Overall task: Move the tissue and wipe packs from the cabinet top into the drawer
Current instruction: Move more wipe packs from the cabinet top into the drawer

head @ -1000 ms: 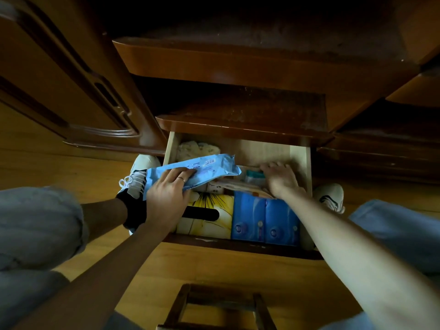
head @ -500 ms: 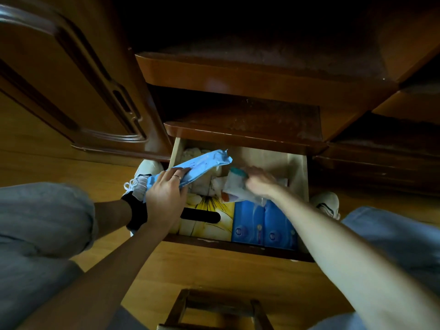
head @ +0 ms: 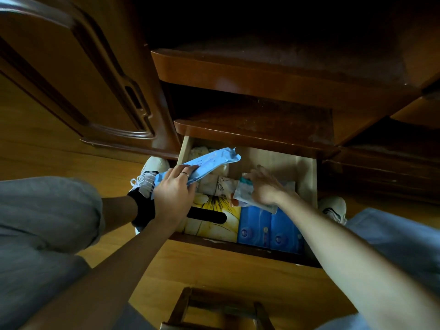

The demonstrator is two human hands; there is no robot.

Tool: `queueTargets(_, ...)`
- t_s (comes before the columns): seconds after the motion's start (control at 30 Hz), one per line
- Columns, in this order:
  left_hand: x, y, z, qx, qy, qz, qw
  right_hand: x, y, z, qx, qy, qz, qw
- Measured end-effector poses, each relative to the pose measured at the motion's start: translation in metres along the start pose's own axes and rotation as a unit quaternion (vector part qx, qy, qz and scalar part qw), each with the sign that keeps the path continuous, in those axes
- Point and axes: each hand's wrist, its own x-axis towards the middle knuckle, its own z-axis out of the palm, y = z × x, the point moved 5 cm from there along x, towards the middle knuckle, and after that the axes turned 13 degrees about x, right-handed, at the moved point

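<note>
Head view: both hands work over the open drawer [head: 307, 177] under the dark cabinet.

On the left, the left hand [head: 175, 191] grips a long light-blue wipe pack [head: 212, 161], slanted above the drawer's left side. Below lie a yellow tissue box [head: 214, 220] and, beside it, blue tissue packs [head: 269, 231]. On the right, the right hand [head: 264, 186] pinches a white pack [head: 245, 195] just above those blue packs.

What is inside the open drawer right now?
In the drawer: a yellow tissue box, two blue packs and pale packs behind. The right hand grips a white pack. Whatever lies beneath them is hidden.
</note>
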Motion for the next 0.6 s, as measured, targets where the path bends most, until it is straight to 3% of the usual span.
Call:
queueTargets(0.1,-0.001,0.000,0.001,0.009,-0.003,0.000,1.000,-0.006,0.005,0.008,0.054,0.011,0.033,0.998)
queueTargets(0.23,-0.003,0.001,0.000,0.010,0.002,0.004,1.000,-0.012,-0.005,0.008,-0.027,0.081,-0.015,0.996)
queueTargets(0.37,-0.001,-0.001,-0.001,0.002,-0.002,-0.005,1.000,-0.018,-0.010,-0.006,-0.075,0.080,-0.042,0.993)
queueTargets(0.47,0.001,0.000,0.002,0.007,-0.014,-0.004,1.000,-0.023,-0.003,-0.032,-0.025,0.142,0.001,0.990)
queueTargets(0.6,0.000,0.006,0.003,0.004,-0.021,-0.001,1.000,-0.038,0.027,-0.063,-0.053,0.265,0.095,0.958)
